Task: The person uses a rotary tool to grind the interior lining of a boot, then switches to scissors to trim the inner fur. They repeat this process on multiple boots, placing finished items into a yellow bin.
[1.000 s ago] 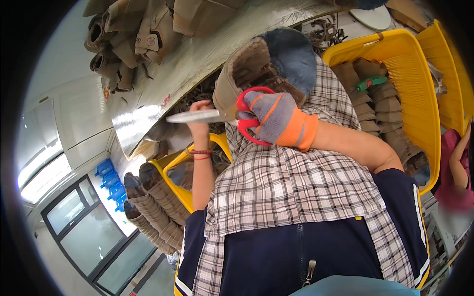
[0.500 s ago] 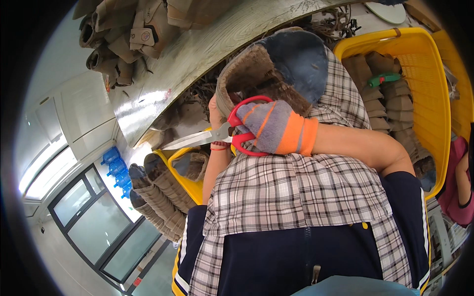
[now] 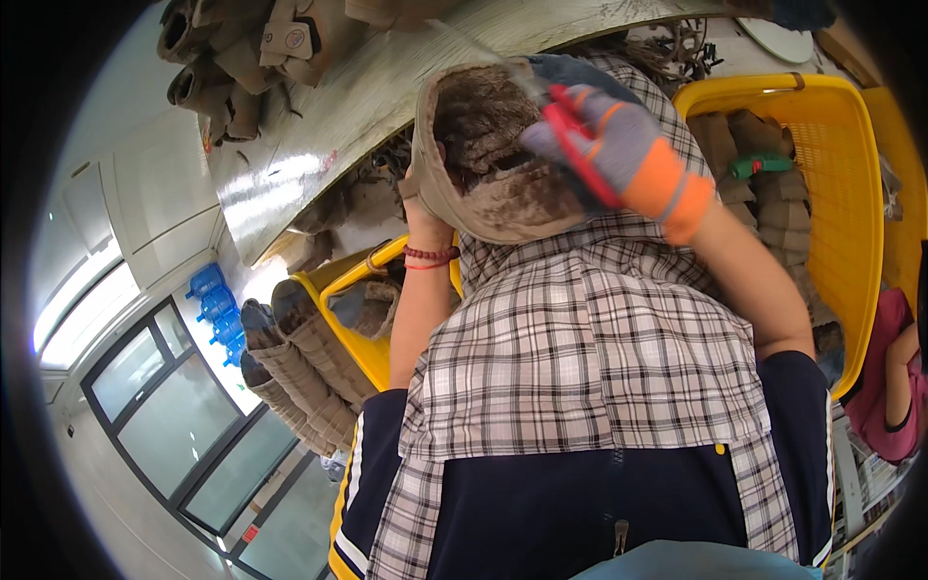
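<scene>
With the gloved right hand (image 3: 633, 159), grips scissors (image 3: 583, 150) by the red handles, curling the fingers around them. Cannot tell, through the blur, the opening of the blades near the upper rim. With the bare left hand (image 3: 422, 208), appears to pinch the wall of the fur-lined piece (image 3: 483, 126) at its left edge; cannot tell the exact spread of the fingers, mostly hidden there. Holds the piece over the checked apron (image 3: 580, 358), showing its brown lining and open mouth.

Looks light and soft inside, a little stiffer along the rim; likely to fold or sag under a loose grip, hardly to slip or break. Best taken by the rim wall, well clear of the blades.

Farther out, has a glossy worktable (image 3: 319, 145) ahead, with tan pieces (image 3: 227, 63) at its far left. Has a yellow basket (image 3: 839, 184) to the right, holding stacked pieces (image 3: 781, 217) beneath a green tool (image 3: 764, 166), and a smaller yellow basket (image 3: 362, 353) beside the left forearm.
</scene>
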Action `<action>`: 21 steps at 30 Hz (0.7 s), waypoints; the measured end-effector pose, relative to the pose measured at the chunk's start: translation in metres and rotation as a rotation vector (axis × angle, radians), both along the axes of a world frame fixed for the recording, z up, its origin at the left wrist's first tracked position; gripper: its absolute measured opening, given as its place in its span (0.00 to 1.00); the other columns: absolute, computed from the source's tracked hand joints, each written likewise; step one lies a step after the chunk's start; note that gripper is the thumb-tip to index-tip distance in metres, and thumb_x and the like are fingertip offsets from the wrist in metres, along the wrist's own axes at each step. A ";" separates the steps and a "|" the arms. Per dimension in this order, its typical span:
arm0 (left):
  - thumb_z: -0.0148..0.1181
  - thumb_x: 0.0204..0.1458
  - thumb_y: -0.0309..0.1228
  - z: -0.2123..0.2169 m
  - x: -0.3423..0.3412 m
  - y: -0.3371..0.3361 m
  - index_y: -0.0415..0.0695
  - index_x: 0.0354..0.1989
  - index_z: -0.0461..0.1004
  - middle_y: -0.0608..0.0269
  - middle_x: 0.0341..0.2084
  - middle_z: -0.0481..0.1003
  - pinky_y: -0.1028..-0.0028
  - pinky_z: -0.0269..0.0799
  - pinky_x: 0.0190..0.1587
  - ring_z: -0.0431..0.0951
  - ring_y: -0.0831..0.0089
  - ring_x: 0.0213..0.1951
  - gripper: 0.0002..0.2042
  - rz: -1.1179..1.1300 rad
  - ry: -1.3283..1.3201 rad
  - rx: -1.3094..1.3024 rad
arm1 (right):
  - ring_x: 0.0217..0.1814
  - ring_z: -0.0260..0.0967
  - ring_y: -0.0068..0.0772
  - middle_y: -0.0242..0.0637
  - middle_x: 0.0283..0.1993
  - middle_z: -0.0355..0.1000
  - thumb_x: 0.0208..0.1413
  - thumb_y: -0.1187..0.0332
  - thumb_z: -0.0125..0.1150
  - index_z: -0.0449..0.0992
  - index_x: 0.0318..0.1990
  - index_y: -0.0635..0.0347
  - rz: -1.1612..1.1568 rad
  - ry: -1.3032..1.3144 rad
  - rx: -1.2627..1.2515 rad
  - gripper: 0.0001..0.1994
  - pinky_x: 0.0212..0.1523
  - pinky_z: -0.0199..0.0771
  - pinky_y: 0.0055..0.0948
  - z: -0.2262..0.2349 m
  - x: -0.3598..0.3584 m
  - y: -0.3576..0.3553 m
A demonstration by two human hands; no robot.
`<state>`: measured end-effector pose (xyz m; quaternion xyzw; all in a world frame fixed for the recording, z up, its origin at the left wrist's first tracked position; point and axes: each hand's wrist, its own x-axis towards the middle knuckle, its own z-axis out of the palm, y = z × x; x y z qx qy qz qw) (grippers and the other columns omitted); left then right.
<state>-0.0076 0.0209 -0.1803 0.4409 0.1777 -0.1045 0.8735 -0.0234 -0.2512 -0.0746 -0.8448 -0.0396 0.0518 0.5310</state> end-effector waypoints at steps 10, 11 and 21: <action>0.54 0.55 0.35 -0.021 0.004 0.018 0.40 0.55 0.63 0.54 0.49 0.69 0.59 0.68 0.50 0.71 0.59 0.49 0.20 -0.085 0.061 -0.146 | 0.37 0.74 0.42 0.41 0.35 0.76 0.52 0.49 0.51 0.75 0.41 0.59 0.513 0.266 -0.813 0.22 0.36 0.73 0.37 0.029 0.016 -0.010; 0.54 0.55 0.35 -0.022 0.002 0.023 0.40 0.54 0.63 0.54 0.48 0.70 0.59 0.68 0.50 0.71 0.59 0.48 0.20 -0.095 0.051 -0.129 | 0.37 0.74 0.41 0.40 0.34 0.76 0.52 0.50 0.51 0.75 0.40 0.58 0.545 0.256 -0.845 0.20 0.36 0.73 0.36 0.032 0.019 -0.007; 0.48 0.57 0.35 -0.028 -0.006 0.022 0.38 0.52 0.65 0.57 0.42 0.72 0.66 0.69 0.48 0.73 0.65 0.41 0.18 -0.035 0.065 0.040 | 0.36 0.74 0.43 0.40 0.34 0.76 0.49 0.45 0.54 0.74 0.42 0.55 0.353 0.088 -0.802 0.23 0.35 0.73 0.37 0.032 0.019 -0.032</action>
